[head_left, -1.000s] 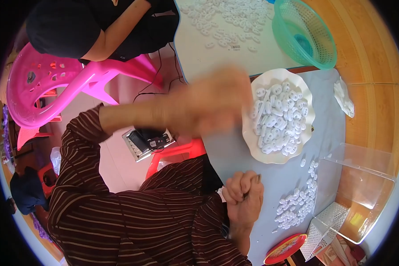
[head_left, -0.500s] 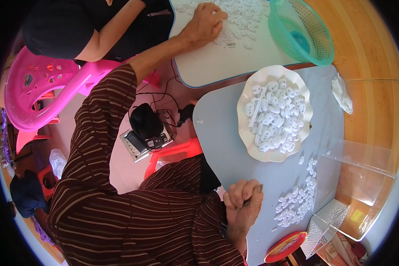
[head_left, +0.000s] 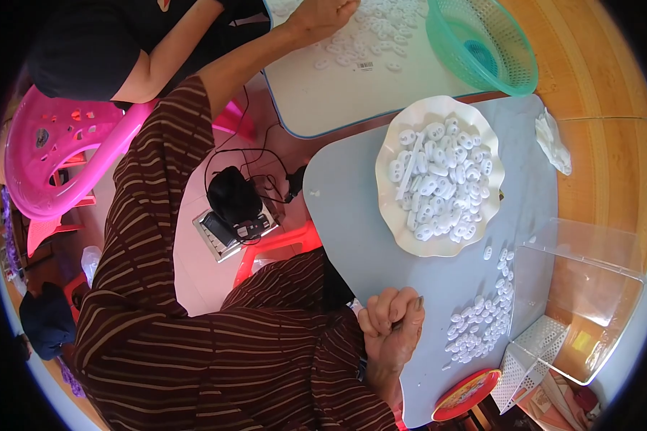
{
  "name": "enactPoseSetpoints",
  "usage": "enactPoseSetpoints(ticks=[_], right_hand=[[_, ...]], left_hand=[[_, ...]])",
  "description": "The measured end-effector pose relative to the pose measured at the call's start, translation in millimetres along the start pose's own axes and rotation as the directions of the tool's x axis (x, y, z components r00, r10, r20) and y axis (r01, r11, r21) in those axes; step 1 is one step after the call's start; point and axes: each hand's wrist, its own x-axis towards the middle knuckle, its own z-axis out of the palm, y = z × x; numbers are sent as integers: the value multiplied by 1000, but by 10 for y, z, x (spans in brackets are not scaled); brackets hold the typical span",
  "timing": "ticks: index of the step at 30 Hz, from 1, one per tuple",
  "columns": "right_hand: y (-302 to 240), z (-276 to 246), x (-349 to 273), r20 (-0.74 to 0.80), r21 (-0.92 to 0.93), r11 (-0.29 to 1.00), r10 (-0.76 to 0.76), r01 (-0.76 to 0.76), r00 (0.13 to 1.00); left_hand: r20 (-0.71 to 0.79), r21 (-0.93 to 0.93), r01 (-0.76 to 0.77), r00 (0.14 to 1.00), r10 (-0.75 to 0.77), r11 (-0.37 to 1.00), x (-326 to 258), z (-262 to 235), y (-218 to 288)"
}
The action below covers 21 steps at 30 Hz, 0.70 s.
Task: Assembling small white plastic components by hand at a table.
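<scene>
My left hand (head_left: pixel 320 17) reaches out to the far white table (head_left: pixel 323 100), partly cut off by the upper edge. Its fingers are curled beside a spread of small white oval plastic pieces (head_left: pixel 381 29), and whatever they hold is hidden. My right hand (head_left: pixel 394 322) is closed in a fist at the near edge of the grey-blue table (head_left: pixel 366 215), and its contents cannot be seen. Between the hands stands a cream scalloped dish (head_left: pixel 387 194) heaped with white oval pieces (head_left: pixel 446 176) that have two holes. One thin white stick (head_left: pixel 410 167) lies on the heap.
Smaller white pieces (head_left: pixel 482 323) lie on the grey-blue table by a clear plastic box (head_left: pixel 589 287) and a red round tray (head_left: pixel 446 411). A green basket (head_left: pixel 438 36) stands at the far right. Another person's arm (head_left: pixel 176 47) is at upper left, near a pink chair (head_left: pixel 29 172).
My left hand has moved farther up, partly out of the picture. The whole view has shifted slightly. My right hand stays closed at the table edge.
</scene>
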Motion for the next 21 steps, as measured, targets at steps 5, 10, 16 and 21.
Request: enactPoseSetpoints(ticks=[5,10,16,21], right_hand=[[24,-30,-2,48,-71,997,20,-16,999],[9,232,11,40,-55,994,99,-96,994],[93,281,85,-180,-107,982,133,-154,975],[94,82,83,-101,48,989,146,-141,984]], left_hand=[[193,-299,385,921,-339,873,1,-693,1052],[165,-682,37,981,105,730,23,-1117,2339],[331,-726,37,894,302,686,-233,-1263,2789],[226,-795,26,940,255,606,-209,-1324,2620]])
